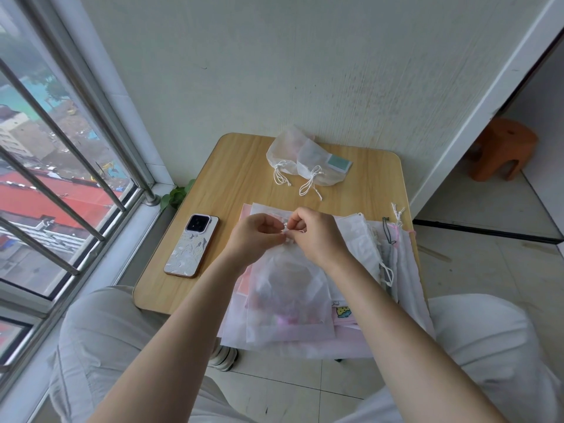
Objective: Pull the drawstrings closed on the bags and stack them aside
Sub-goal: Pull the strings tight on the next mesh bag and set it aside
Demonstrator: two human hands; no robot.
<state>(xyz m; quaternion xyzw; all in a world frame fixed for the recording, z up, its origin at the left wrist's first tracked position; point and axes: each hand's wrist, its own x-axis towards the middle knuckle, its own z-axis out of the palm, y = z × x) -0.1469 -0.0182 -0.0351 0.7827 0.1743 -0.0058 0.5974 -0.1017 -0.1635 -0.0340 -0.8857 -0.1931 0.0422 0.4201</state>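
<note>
A pale green textured wall (274, 71) fills the back of the view, with a barred window (55, 178) on the left looking down over red roofs and city blocks. On the right a white door frame (476, 123) opens onto a tiled floor (488, 270) where an orange plastic stool (502, 149) stands.

Against the wall sits a small wooden table (238, 178) with rounded corners and a light grain. The person's knees, in pale trousers (100, 331), flank its near edge (one shoe shows under the table).

A heap of flat sheer bags (396, 270) covers the right and near part of the tabletop, some with pink edges, and hangs over the front edge. On top of that heap lies the sheer drawstring bag (288, 288) being worked, its mouth gathered and pointing toward the wall, with pinkish contents dimly showing through.

At the far edge, close to the wall, two closed organza bags (300, 160) rest overlapping, their white cords trailing toward the person; a green card shows inside the right one.

A phone (192, 244) in a patterned case lies face down on the left of the table, well apart from the bags.

The left hand (254, 236) and right hand (316, 233) meet just above the bag's mouth, each pinching the white drawstring (285, 232) between thumb and fingertips.
</note>
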